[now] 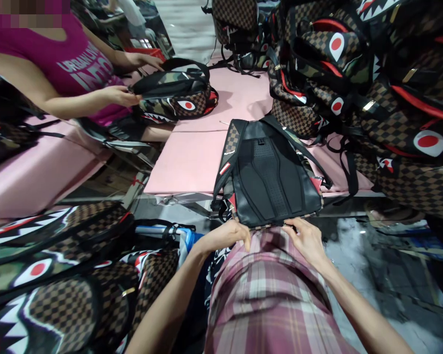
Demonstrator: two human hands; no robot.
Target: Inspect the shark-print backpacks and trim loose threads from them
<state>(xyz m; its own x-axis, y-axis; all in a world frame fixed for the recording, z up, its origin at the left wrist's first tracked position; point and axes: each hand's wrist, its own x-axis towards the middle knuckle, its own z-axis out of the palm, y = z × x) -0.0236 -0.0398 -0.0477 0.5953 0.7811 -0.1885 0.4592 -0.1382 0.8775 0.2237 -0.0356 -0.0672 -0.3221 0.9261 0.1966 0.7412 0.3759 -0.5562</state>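
A backpack [269,177] lies face down on the pink table [188,157], its black padded back panel up and its straps trailing toward the far side. Its near edge hangs over the table's front. My left hand [227,235] grips that near edge at the left corner, fingers curled under. My right hand [306,238] pinches the same edge toward the right. Both hands rest against my plaid shirt.
A person in a magenta shirt [74,64] at the far left handles a camouflage shark-mouth backpack [173,96]. Several checkered shark-print backpacks are piled at the right [391,98] and at the lower left [59,275]. More stand at the back [236,29].
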